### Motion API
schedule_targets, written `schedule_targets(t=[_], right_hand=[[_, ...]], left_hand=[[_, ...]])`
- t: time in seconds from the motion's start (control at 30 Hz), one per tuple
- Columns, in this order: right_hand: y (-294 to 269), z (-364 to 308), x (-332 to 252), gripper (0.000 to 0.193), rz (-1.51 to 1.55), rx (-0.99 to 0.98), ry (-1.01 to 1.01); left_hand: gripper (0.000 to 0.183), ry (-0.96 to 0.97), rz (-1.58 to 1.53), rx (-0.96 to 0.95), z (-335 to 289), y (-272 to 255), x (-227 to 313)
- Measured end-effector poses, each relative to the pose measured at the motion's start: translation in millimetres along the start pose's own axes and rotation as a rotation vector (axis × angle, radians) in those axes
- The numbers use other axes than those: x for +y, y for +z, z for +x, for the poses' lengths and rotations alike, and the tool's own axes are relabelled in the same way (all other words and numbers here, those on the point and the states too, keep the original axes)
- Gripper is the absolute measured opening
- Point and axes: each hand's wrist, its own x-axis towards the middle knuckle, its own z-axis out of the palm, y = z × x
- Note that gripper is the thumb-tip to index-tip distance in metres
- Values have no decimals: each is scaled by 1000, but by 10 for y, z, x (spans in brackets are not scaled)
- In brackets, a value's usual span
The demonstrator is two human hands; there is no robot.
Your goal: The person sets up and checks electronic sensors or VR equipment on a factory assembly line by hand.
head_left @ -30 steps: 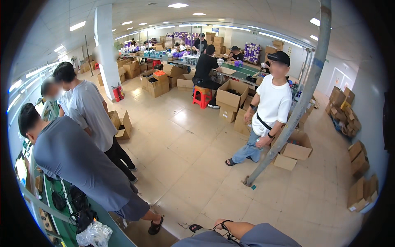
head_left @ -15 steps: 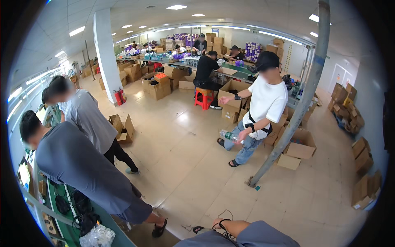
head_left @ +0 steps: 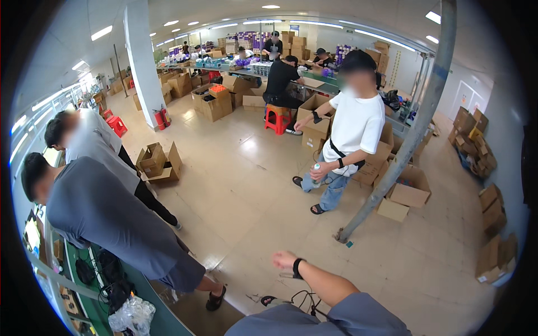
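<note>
My right hand [head_left: 284, 260] is held out over the tiled floor, its forearm coming in from the lower edge. The fingers look curled in, and I see nothing in them. A black band [head_left: 298, 269] circles that wrist. Dark cables [head_left: 305, 302] hang beside my grey clothing. My left hand is out of the picture. Ahead to the right, a person in a white T-shirt [head_left: 356, 126] grips a clear plastic bottle [head_left: 317, 175] with its cap up.
Two people in grey bend over a green bench [head_left: 151, 313] at the left, where a clear plastic bag [head_left: 132, 316] lies. A slanted metal pole [head_left: 395, 173] stands at the right, with open cartons [head_left: 412, 193] behind it. A red stool [head_left: 277, 119] stands farther back.
My right hand and forearm have come up into view. The person in white has turned the bottle from lying sideways to upright and lowered the other arm. Those at the left have shifted leftward.
</note>
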Motion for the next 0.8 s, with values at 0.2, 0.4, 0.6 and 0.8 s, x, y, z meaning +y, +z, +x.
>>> schedule_targets(t=[0.2,0.4,0.6,0.8], right_hand=[[-312,-753,-1682,17,488,-73,-342],[-156,-1254,-2642,16,526,-264,-515],[-289,-1541,-3663,20,493,-392,-706],[-527,-1860,-4076,29,300,-639,-874]], left_hand=[[26,-127,-285,298,15,-849,984],[22,8,-709,55,404,-1231,1612],[24,18,-932,-11,1318,-1519,1201],[37,-177,-1237,245,1594,-2684,248]])
